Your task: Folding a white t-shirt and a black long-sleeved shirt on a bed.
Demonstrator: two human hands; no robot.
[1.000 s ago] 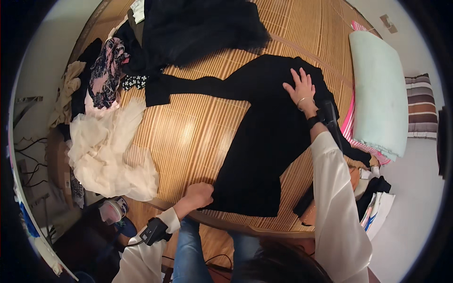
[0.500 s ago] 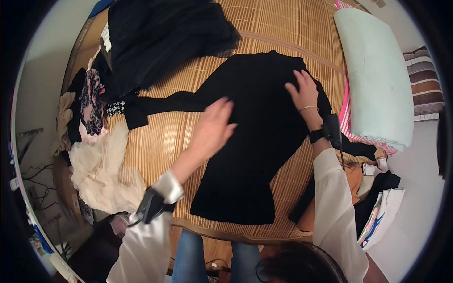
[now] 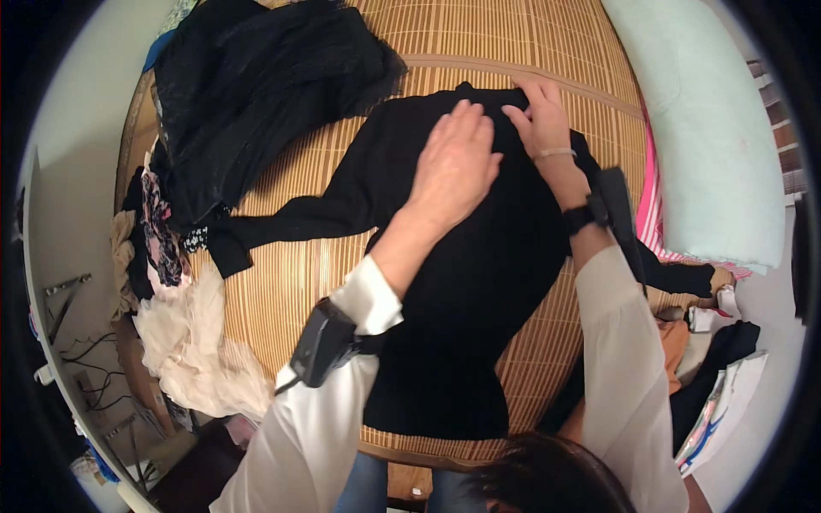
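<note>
In the head view, a black top (image 3: 449,308) lies spread on a slatted mat (image 3: 530,30), its neck end away from the person and its hem close to the mat's near edge. Of its 2 sleeves, the left-side sleeve (image 3: 299,218) stretches out across the mat, its cuff just beside a dotted cloth (image 3: 196,239); the right-side sleeve (image 3: 680,277) passes behind the right forearm and shows again near a clothes pile (image 3: 680,346).

The left hand (image 3: 457,161) is palm down over the upper body of the top, fingers straight and close together, thumb a little apart, with hold of nothing. Whether it presses or only skims the cloth, I cannot tell. The right hand (image 3: 532,104) is at the shoulder edge beside the neck, part open, thumb and fingers spread; no cloth shows gathered between them.

As for how far along things look, the body is laid out and mostly flat, both sleeves are out to the sides, and no fold across the body is visible. Some creases remain near the left-side shoulder, and the hands hide part of the chest.

Around it lie a black tulle piece (image 3: 274,94) beyond the left-side sleeve, cream tulle (image 3: 201,350) at the left, and a pale green roll (image 3: 718,145) at the right.
</note>
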